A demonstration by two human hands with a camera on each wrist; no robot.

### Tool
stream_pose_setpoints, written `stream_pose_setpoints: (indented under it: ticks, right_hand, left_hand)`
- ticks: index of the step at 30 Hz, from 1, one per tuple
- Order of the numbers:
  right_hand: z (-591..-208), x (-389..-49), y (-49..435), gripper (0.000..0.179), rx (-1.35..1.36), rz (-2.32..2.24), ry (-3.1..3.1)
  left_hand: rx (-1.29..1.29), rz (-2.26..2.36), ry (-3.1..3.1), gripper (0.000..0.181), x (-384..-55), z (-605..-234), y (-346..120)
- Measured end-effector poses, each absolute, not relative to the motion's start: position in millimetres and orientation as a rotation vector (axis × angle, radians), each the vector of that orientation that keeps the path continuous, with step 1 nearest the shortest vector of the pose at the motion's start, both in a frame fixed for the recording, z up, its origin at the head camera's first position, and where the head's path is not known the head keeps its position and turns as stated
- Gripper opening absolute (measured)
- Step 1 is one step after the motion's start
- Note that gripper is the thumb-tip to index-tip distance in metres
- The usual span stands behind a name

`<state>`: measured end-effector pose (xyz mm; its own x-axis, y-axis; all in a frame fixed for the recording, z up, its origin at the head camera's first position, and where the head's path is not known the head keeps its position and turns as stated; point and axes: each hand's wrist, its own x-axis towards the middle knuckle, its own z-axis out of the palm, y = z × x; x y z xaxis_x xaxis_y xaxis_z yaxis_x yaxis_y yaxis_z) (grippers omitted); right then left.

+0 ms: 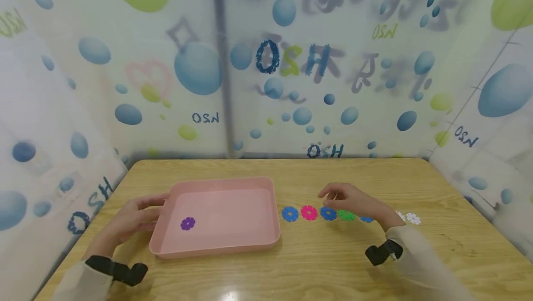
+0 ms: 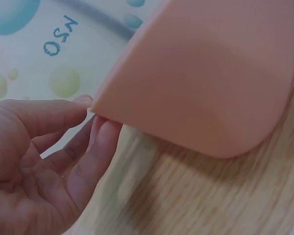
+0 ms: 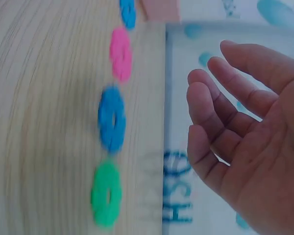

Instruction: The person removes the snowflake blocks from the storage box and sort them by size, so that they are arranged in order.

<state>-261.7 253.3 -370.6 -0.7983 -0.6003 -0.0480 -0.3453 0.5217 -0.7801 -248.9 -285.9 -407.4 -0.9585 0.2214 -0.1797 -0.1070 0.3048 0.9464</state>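
Observation:
A shallow pink tray (image 1: pixel 233 244) stands on the wooden table, with one purple snowflake disc (image 1: pixel 188 223) lying inside it. My left hand (image 1: pixel 127 220) pinches the tray's left rim; in the left wrist view the thumb lies at the top edge and the fingers below it. My right hand (image 1: pixel 354 201) hovers over a row of discs with its fingers loosely bent and nothing between them. In that row lie a blue disc (image 1: pixel 290 214), a pink disc (image 1: pixel 309 212), another blue disc (image 3: pixel 111 120) and a green disc (image 3: pixel 107 195). The right hand partly covers a further blue disc (image 1: pixel 367 219).
White discs (image 1: pixel 413 218) lie at the right end of the row, partly behind the right wrist. Around the wooden table (image 1: pixel 308 264) hang pale curtains (image 1: pixel 266 107) with blue and green dots. Black straps (image 1: pixel 385 252) sit on both wrists.

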Motion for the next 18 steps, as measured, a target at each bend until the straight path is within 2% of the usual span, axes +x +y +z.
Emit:
stream_pose_setpoints:
  ticks: [8, 18]
  right_hand:
    - [-368.2, -268.3, 184.6, 0.026, -0.923, -1.205, 2.324]
    - [-363.8, -270.2, 130.2, 0.023, -1.092, -1.096, 2.259]
  left_hand:
    - [0.076, 1.667, 2.319, 0.063, -249.5, -407.1, -285.8]
    - [0.059, 1.639, 2.342, 0.064, -247.1, -404.7, -283.3]
